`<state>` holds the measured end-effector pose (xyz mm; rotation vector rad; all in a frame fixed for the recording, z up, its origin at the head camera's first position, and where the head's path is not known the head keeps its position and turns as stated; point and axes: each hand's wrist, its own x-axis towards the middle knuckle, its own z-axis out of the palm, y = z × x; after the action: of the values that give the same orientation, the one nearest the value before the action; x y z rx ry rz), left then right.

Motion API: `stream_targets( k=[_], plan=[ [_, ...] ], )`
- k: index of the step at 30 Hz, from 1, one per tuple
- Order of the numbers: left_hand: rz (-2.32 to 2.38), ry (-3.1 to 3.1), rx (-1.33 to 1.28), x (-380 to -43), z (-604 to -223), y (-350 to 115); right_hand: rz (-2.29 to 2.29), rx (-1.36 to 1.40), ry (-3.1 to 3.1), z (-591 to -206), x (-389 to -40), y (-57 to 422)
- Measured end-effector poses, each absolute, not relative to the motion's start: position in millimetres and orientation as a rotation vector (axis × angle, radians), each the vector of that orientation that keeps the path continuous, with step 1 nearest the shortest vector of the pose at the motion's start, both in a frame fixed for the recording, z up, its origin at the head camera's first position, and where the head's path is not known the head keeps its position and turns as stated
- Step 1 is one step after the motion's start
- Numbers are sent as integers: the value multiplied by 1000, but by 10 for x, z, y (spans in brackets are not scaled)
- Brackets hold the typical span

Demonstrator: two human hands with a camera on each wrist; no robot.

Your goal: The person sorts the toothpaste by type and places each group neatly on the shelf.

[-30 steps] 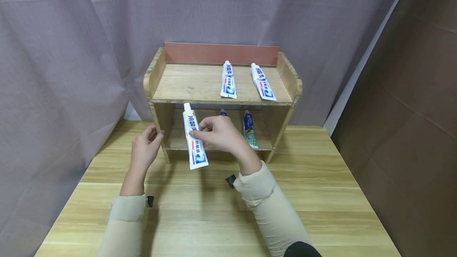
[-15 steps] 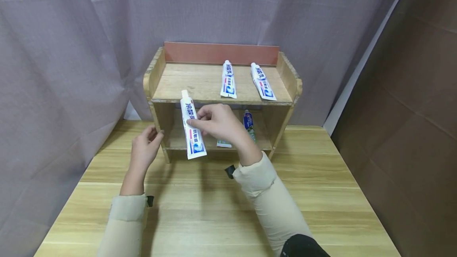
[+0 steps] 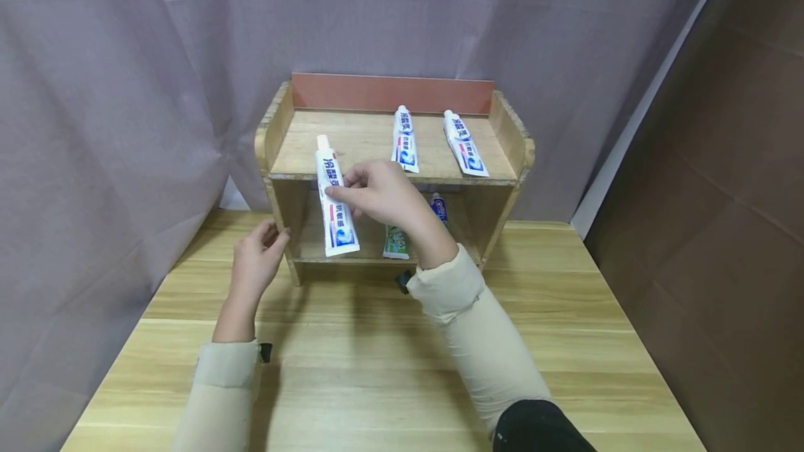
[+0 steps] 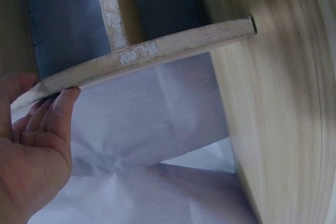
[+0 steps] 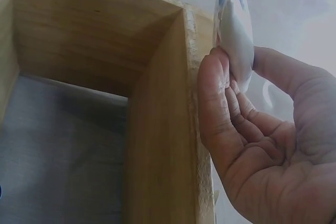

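My right hand (image 3: 383, 190) pinches a white toothpaste tube (image 3: 336, 201) between thumb and fingers, cap pointing up and away. It holds the tube in front of the left part of the small wooden shelf (image 3: 301, 178), near the upper board's front edge. In the right wrist view the tube (image 5: 236, 35) is seen edge-on between thumb and fingertips. My left hand (image 3: 256, 257) grips the front edge of the shelf's left side panel; in the left wrist view thumb and fingers (image 4: 62, 111) lie on opposite sides of that panel (image 4: 152, 51).
Two white toothpaste tubes (image 3: 405, 138) (image 3: 466, 144) lie on the upper board's right half. On the lower board are a green-ended tube (image 3: 396, 243) and a blue tube (image 3: 439, 208), both partly hidden by my right hand and arm. A grey curtain (image 3: 377, 12) hangs behind the wooden table (image 3: 352, 368).
My right hand has risen with the white toothpaste tube, from in front of the lower compartment to the upper board's front edge. The left hand stays on the side panel.
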<state>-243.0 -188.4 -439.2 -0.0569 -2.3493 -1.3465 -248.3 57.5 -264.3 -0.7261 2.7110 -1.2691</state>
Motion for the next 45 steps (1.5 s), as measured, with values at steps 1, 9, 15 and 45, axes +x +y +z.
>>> stream_targets(
  k=[1,9,15,45],
  plan=[
    [-1346,-2347,-59,-2432,-4391,-1884,-1270,-731,2716,-2636,-2498,571],
    [-1353,-2350,-68,-2424,-4394,-1894,-1275,-777,2760,-2556,-2606,516],
    [-1373,-2358,-90,-2414,-4413,-1900,-1329,-708,2737,-2447,-2699,485],
    [-1379,-2392,-44,-2415,-4357,-1890,-1397,-363,2625,-2127,-3286,340]
  ],
)
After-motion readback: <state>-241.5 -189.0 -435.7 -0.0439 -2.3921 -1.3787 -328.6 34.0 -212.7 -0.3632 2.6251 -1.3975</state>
